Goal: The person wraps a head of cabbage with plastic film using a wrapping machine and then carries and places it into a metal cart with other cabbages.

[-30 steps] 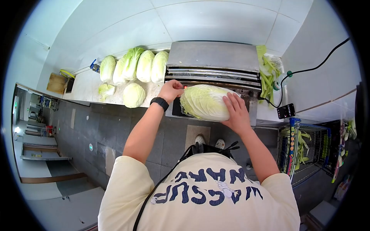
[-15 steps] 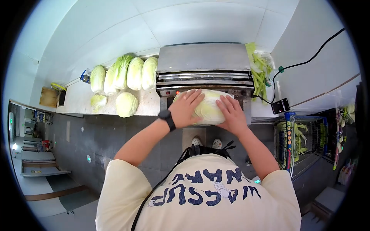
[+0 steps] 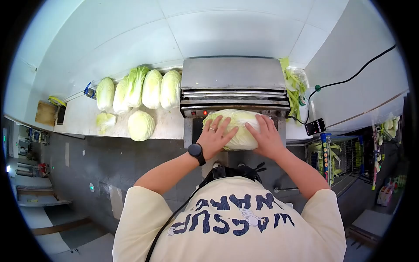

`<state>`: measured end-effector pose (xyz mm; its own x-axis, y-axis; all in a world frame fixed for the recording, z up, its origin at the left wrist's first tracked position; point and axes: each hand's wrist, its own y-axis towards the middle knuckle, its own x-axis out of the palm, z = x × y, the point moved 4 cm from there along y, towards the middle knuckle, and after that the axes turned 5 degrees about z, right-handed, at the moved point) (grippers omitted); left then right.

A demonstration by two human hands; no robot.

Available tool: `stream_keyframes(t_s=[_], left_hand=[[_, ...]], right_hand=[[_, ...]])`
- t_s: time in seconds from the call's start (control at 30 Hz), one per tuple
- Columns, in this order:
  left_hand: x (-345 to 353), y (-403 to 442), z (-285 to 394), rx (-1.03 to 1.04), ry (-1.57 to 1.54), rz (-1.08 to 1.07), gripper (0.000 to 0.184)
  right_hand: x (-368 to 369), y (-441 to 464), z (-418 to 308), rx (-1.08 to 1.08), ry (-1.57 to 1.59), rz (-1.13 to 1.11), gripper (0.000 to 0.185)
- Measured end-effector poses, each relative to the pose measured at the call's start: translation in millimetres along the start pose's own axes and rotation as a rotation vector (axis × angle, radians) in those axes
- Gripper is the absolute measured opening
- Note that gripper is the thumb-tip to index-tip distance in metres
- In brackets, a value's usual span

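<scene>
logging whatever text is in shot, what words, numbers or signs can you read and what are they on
Shirt, upside down: "WASSUP", its first letter distorted.
Shirt, other row: starts "NA"; the rest is unclear.
Phone: digits, too small to read surely.
Cart handle: markings too small to read.
Green floor sticker: too blurred to read.
</scene>
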<state>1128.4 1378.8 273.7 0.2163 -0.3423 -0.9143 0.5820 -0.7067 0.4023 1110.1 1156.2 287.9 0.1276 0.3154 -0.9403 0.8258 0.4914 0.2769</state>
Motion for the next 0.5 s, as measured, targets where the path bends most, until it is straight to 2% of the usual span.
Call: stream_keyframes(t_s=[0.23, 0.4, 0.47, 0.5], left_hand=[[-20, 2, -9, -0.005, -0.058, 0.11, 0.096], [-72, 47, -35, -0.038, 0.019, 0.242, 0.102], [-94, 86, -64, -0.055, 0.063, 0.092, 0.108], [-100, 104, -81, -0.049, 0.028, 0.094, 0.11]], right_hand=[[-44, 18, -20, -0.069, -0.105, 0.029, 0.115], [-97, 74, -4, -0.132, -0.117, 0.069, 0.112], [-103, 109, 19, -0.071, -0.092, 0.085, 0.111], [-102, 127, 32, -0.07, -0.063, 0.115, 0.11]])
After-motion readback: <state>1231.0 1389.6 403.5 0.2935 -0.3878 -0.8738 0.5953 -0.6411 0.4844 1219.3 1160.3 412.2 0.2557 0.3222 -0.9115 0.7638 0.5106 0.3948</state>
